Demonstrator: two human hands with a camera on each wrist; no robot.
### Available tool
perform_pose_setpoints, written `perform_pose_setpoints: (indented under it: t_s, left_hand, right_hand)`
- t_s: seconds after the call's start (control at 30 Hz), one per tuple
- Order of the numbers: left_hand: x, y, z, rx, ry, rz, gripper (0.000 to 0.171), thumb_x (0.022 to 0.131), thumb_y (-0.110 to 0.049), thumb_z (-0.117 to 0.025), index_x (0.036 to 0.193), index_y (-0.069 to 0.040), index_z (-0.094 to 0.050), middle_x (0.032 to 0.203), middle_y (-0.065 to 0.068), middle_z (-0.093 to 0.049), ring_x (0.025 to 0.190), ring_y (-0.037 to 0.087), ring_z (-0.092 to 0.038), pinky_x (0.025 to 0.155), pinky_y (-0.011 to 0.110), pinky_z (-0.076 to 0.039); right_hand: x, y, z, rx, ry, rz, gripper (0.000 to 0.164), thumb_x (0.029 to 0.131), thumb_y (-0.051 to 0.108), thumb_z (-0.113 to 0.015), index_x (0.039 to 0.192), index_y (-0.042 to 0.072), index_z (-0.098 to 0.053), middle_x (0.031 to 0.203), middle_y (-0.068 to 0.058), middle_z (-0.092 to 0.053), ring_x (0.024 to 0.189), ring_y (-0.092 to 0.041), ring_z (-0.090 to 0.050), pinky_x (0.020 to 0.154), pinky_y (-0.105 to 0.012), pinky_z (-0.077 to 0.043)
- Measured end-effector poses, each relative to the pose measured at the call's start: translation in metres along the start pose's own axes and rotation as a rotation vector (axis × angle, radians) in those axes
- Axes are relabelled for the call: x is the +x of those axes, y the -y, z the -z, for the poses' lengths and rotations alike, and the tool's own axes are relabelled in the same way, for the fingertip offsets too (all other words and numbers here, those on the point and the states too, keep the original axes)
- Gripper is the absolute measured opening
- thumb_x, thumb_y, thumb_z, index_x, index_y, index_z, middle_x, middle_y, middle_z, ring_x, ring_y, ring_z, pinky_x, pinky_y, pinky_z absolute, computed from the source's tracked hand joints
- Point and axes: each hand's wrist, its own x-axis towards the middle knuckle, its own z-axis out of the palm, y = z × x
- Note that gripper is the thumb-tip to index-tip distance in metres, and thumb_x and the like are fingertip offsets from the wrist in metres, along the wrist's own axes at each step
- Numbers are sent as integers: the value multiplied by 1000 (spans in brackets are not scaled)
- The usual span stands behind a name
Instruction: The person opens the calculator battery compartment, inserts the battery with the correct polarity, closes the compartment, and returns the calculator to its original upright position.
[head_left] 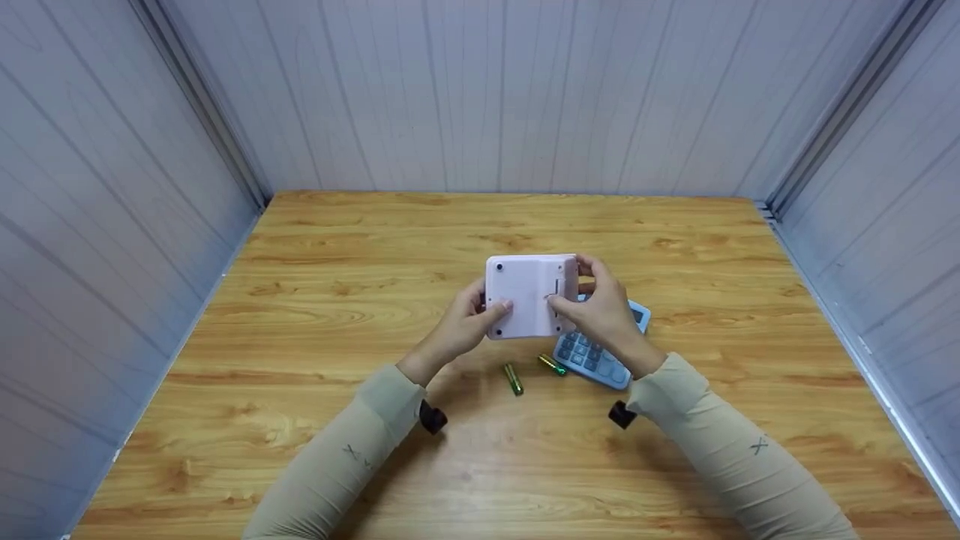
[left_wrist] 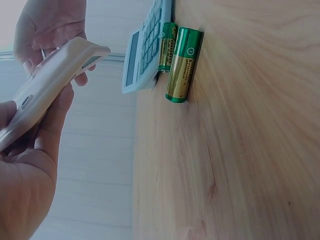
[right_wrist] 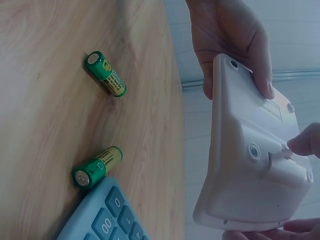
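A pale pink calculator [head_left: 519,294] is held up over the table with its back toward me. Dark round feet sit at the back's corners. My left hand [head_left: 461,322] grips its left edge, thumb flat on the back. At the other edge, my right hand [head_left: 609,311] holds it with the fingers behind, while the thumb touches the small battery cover [right_wrist: 286,165] by a dark slot. Two green and gold batteries, one [head_left: 514,379] nearer me and another [head_left: 552,365] beside the blue calculator [head_left: 592,361], lie below on the table.
The blue calculator lies face up on the wooden table [head_left: 337,300], partly covered by my right hand and forearm in the head view. Pale panel walls [head_left: 465,97] enclose the table at the back and both sides. A dark wrist camera [head_left: 433,417] hangs under my left sleeve.
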Motion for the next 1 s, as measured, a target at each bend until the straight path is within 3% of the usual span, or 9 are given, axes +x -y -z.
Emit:
perform_pose_setpoints:
  t_s: [0.17,0.3,0.43,0.67,0.87,1.0]
  left_hand:
    - [0,-1,2,-8,-27,10,40,109,-6,-60,145,9,-54,127,31,-70,112,29,-74,92,44,-67]
    - [1,0,2,-3,-51,14,40,108,-7,-61,145,8,-56,125,29,-71,111,28,-74,93,44,-67]
    - [1,0,3,-5,-62,27,41,108,-7,-62,147,6,-56,126,28,-71,112,28,-74,93,45,-67]
    - [2,-1,3,-38,-62,31,44,109,-6,-60,152,4,-53,132,27,-69,117,29,-73,96,47,-66]
    - [1,-2,3,-55,-74,28,44,110,-5,-59,152,4,-53,134,29,-68,119,31,-73,97,47,-66]
    - [1,-1,3,-57,-74,18,43,109,-4,-59,151,6,-53,133,30,-69,118,32,-73,97,46,-66]
  right_hand:
    - [0,1,2,-8,22,7,84,95,23,-81,165,3,-39,154,-21,-55,130,-39,-62,101,-52,-63]
    - [1,1,3,-4,18,46,82,95,21,-81,164,1,-41,154,-22,-56,136,-40,-58,115,-58,-53]
    - [0,1,3,-2,-9,87,78,95,18,-81,161,-1,-44,157,-21,-55,140,-40,-55,121,-59,-47]
    - [-4,3,0,18,-102,177,56,92,9,-85,142,-1,-61,142,-19,-64,124,-36,-60,105,-54,-54]
    - [-5,2,-1,30,-140,239,34,92,5,-84,124,1,-73,120,-17,-73,104,-31,-68,85,-27,-58]
    - [-6,1,-1,47,-134,256,29,93,3,-82,122,1,-77,114,-17,-74,100,-29,-70,81,-21,-59]
